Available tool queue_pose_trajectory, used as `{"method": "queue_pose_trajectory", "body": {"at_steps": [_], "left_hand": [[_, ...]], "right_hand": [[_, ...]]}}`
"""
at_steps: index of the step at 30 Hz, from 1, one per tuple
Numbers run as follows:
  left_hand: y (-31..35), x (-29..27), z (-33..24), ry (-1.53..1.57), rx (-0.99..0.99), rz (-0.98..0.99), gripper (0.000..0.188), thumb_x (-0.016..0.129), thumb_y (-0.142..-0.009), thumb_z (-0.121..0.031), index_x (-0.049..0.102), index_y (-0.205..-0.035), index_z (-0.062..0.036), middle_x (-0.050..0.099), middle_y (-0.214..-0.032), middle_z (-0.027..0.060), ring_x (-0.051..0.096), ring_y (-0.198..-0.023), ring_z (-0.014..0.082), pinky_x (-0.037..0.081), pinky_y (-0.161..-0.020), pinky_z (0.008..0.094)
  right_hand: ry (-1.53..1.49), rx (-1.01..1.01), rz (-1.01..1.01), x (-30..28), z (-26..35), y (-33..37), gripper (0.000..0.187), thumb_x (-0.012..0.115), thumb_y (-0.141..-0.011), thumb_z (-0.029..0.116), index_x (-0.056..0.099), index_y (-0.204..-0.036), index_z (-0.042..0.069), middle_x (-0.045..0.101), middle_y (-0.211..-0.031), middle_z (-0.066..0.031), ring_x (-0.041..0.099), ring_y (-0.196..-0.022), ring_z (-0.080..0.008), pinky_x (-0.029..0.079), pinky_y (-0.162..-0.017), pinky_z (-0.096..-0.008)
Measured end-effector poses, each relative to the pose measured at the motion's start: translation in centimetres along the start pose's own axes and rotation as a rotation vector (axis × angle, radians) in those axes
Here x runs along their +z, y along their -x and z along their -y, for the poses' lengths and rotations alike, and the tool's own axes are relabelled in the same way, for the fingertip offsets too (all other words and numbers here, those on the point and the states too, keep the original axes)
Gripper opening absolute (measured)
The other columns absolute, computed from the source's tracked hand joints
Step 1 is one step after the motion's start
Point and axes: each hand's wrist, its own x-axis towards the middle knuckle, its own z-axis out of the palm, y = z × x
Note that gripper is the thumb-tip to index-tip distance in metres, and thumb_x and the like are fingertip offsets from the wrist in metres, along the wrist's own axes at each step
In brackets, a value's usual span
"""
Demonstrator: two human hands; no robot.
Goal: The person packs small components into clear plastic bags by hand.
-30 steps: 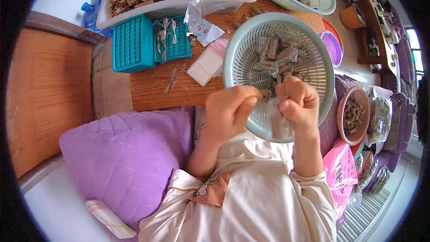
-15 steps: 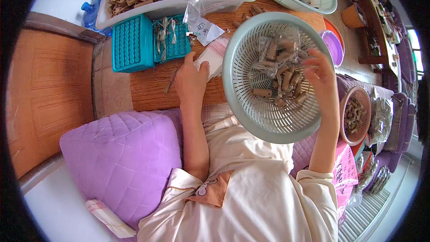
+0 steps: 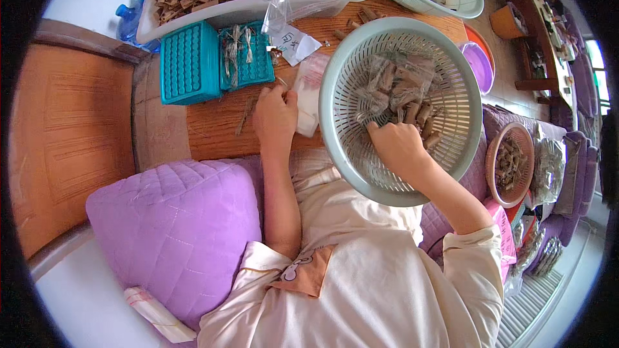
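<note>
My right hand (image 3: 398,147) reaches into the grey-green plastic colander (image 3: 330,93). Its fingers are bent and closed at the left edge of the brown bark-like rolls (image 3: 422,115); the fingertips are partly hidden, so I cannot make out what they grip. Above them in the colander sit clear plastic bags (image 3: 403,77) with brown pieces. Over the wooden table, my left hand (image 3: 276,116) is closed with curled fingers, a thin strand (image 3: 282,82) showing at its tips. Right beside it lies a stack of clear, white-looking plastic bags (image 3: 309,106).
Two teal trays (image 3: 189,64) stand at the back left, one with bundles of silvery ties (image 3: 235,51). Behind them is a white tub (image 3: 258,8) of brown pieces. A slip of paper (image 3: 295,45) lies beside the trays. A pink-brown basket (image 3: 493,180) stands at right.
My right hand has moved left and down from the colander's right side, closing its fingers by the rolls. The bagged pieces have shifted. My left hand has drawn back slightly and curled its fingers.
</note>
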Motion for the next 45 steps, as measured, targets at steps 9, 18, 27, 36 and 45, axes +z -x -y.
{"method": "queue_pose_trajectory", "body": {"at_steps": [9, 18, 27, 36, 45], "left_hand": [[0.6, -1.2, -1.3, 0.659, 0.114, -0.222, 0.017, 0.051, -0.081, -0.015, 0.057, -0.087, -0.0003, 0.058, -0.075, 0.0101, 0.055, -0.063, 0.0215, 0.043, -0.056, 0.0304], [5.3, -6.2, -4.1, 1.492, 0.419, 0.391, 0.015, 0.063, -0.076, -0.013, 0.058, -0.086, -0.0034, 0.058, -0.079, 0.0020, 0.048, -0.066, 0.0033, 0.038, -0.059, 0.0155], [5.9, -6.1, -5.9, 1.259, 0.188, 0.605, 0.039, 0.059, -0.080, -0.014, 0.044, -0.114, -0.0015, 0.054, -0.075, 0.0009, 0.049, -0.067, 0.0054, 0.040, -0.059, 0.0197], [6.4, -5.7, -5.8, 1.106, 0.370, 0.319, 0.017, 0.062, -0.076, -0.014, 0.055, -0.088, -0.0050, 0.060, -0.076, 0.0038, 0.055, -0.063, 0.0090, 0.042, -0.053, 0.0219], [6.9, -5.5, -7.4, 0.809, 0.485, -0.116, 0.009, 0.061, -0.076, -0.011, 0.057, -0.080, -0.0049, 0.059, -0.071, 0.0061, 0.053, -0.054, 0.0139, 0.040, -0.048, 0.0235]], "right_hand": [[-1.150, 0.083, -0.093, -4.6, -1.1, 2.5, 0.025, 0.038, -0.081, 0.001, 0.047, -0.105, 0.004, 0.057, -0.083, -0.0061, 0.059, -0.079, -0.0168, 0.049, -0.063, -0.0286], [-1.732, 0.097, -0.392, -4.8, 0.4, 2.7, 0.020, 0.037, -0.088, 0.003, 0.038, -0.108, 0.005, 0.041, -0.099, -0.0069, 0.050, -0.064, -0.0094, 0.047, -0.056, -0.0211], [-1.784, -0.176, -0.487, -5.7, 1.5, 2.4, 0.016, 0.039, -0.088, 0.003, 0.039, -0.104, 0.002, 0.044, -0.095, -0.0076, 0.049, -0.062, -0.0084, 0.044, -0.052, -0.0211], [-1.719, 0.034, -0.400, -7.1, 2.2, 2.5, 0.028, 0.044, -0.086, 0.004, 0.036, -0.113, 0.003, 0.052, -0.090, -0.0071, 0.053, -0.066, -0.0089, 0.044, -0.055, -0.0204], [-1.843, 0.059, -0.340, -6.0, 2.6, 2.5, 0.031, 0.052, -0.081, 0.000, 0.041, -0.109, 0.000, 0.057, -0.090, -0.0081, 0.054, -0.080, -0.0089, 0.044, -0.065, -0.0198]]}}
